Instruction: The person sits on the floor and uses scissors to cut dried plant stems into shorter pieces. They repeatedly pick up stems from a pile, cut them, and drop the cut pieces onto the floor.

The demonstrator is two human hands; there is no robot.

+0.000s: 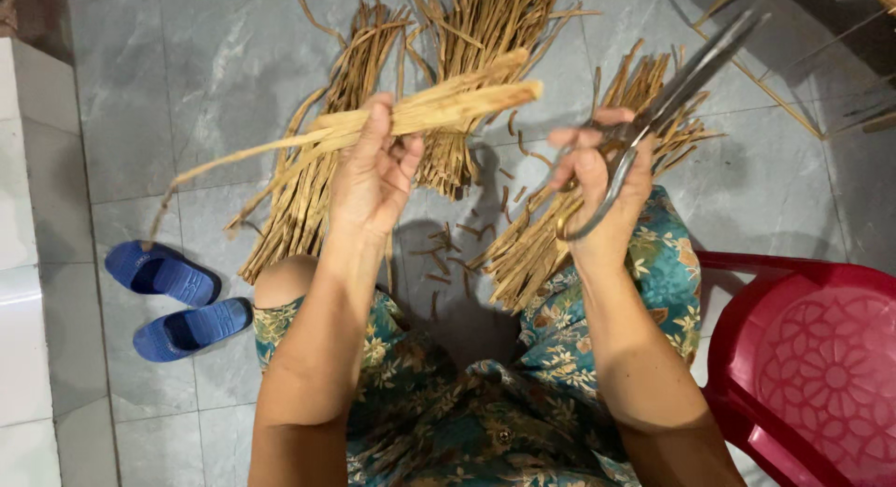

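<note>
My left hand (375,170) grips a small bundle of dried tan strips (439,109), held roughly level with the cut ends pointing right. My right hand (602,179) holds a pair of large metal scissors (674,81), blades closed and pointing up to the right, a little apart from the bundle's cut ends. Below my hands, on the grey tiled floor (187,104), lie three heaps of the same dried strips: one at the left (322,170), one in the middle (476,30) and one at the right (541,235). Small offcuts (448,254) are scattered between my knees.
A pair of blue slippers (177,300) lies on the floor at the left. A red plastic chair (812,366) stands at the lower right. A white ledge (23,263) runs along the left edge. Thin sticks (775,95) lie at the upper right.
</note>
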